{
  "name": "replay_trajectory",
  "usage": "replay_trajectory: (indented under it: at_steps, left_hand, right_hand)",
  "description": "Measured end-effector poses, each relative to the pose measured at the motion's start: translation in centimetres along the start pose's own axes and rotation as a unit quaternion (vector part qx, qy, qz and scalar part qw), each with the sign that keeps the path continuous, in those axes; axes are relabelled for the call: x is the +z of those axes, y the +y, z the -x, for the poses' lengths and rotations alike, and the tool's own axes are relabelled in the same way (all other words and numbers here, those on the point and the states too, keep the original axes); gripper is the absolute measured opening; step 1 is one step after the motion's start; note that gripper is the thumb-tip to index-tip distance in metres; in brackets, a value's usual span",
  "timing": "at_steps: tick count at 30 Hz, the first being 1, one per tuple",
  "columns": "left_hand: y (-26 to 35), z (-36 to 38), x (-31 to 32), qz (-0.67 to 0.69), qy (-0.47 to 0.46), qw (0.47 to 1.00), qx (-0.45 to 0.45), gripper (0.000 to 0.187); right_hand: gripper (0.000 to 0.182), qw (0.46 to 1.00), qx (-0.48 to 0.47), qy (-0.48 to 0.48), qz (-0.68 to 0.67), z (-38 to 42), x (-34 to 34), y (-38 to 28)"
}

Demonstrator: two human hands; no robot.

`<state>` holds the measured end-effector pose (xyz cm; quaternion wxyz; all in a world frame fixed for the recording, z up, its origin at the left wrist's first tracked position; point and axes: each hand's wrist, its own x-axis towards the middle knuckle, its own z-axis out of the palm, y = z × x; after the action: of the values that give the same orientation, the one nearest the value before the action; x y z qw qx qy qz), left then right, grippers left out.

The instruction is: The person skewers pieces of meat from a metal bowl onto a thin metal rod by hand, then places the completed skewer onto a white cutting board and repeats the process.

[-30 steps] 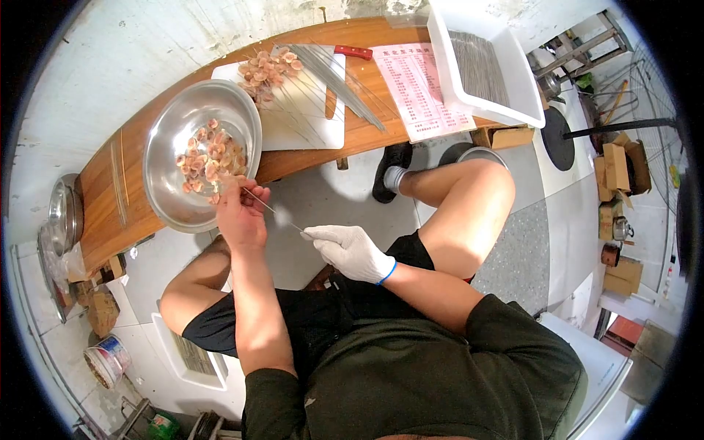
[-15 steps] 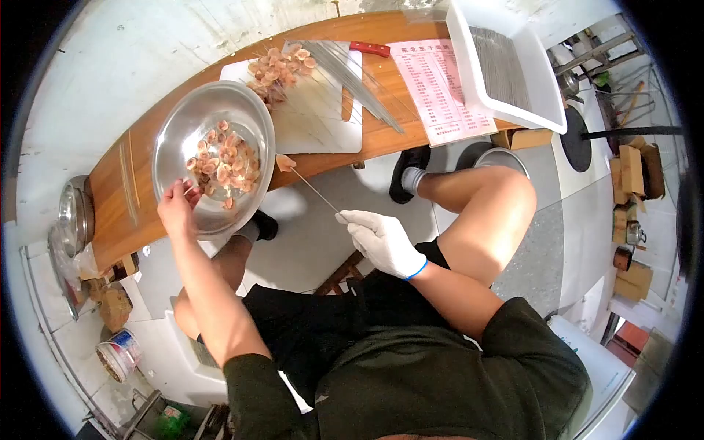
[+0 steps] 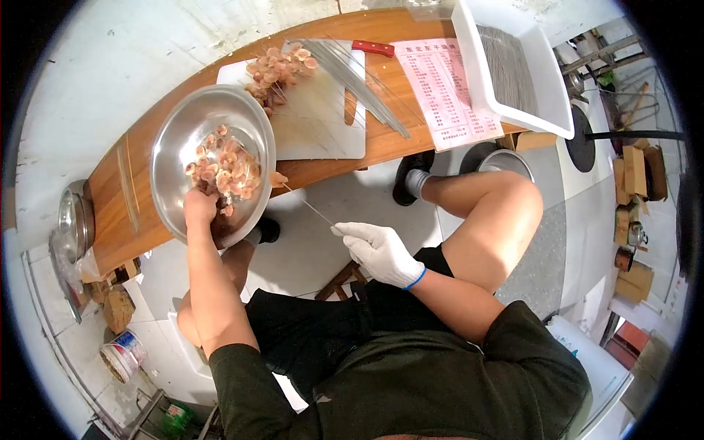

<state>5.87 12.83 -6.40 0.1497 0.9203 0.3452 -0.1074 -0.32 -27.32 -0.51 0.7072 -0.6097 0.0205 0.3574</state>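
In a white knit glove, my right hand pinches the lower end of a thin metal skewer. A pinkish slice of meat is threaded on the skewer's far tip, just beside the rim of a large steel bowl. Bare, my left hand is down inside the bowl with curled fingers, touching the near edge of a heap of round meat slices. Its fingertips are partly hidden, so what they hold cannot be made out.
On the wooden table lies a white cutting board with more meat slices, a bundle of skewers and a red-handled knife. Right of these are a pink printed sheet and a white bin of skewers.
My left hand has moved from the bowl's near-left rim inward and right, onto the meat slices. My right hand and its skewer have shifted slightly down and left.
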Motion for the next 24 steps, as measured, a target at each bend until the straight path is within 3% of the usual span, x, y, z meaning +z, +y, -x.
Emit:
replay_trajectory:
  at_steps: [5,7,10,12,16,20,24]
  left_hand:
    - [0.4,0.5,-0.6,0.034,0.009,0.999,0.017,0.032]
    - [-0.6,-0.6,-0.3,0.199,-0.011,0.980,-0.010,0.030]
    - [0.1,1.7,-1.6,0.465,-0.027,0.884,-0.032,0.020]
    - [1.4,4.3,-2.6,0.621,-0.017,0.783,-0.025,0.016]
    - [1.6,6.9,-3.1,0.766,-0.057,0.640,-0.018,0.024]
    - [3.1,9.1,-4.0,0.813,-0.067,0.578,-0.017,0.032]
    - [3.4,10.0,-4.2,0.819,-0.077,0.569,0.006,0.033]
  right_hand:
    - [0.032,1.000,-0.013,-0.009,0.007,0.2,0.2,0.6]
    - [0.032,1.000,-0.022,0.000,0.021,0.4,0.0,0.0]
    - [0.031,0.999,0.032,-0.023,0.026,0.5,-0.2,-0.1]
    - [0.031,0.999,-0.011,-0.026,0.045,0.5,0.1,0.4]
    - [0.032,0.996,-0.049,-0.043,0.068,1.0,0.6,0.1]
    - [0.031,0.993,-0.059,-0.054,0.085,1.6,0.7,0.0]
    - [0.031,0.989,-0.082,-0.068,0.099,2.2,0.7,0.1]
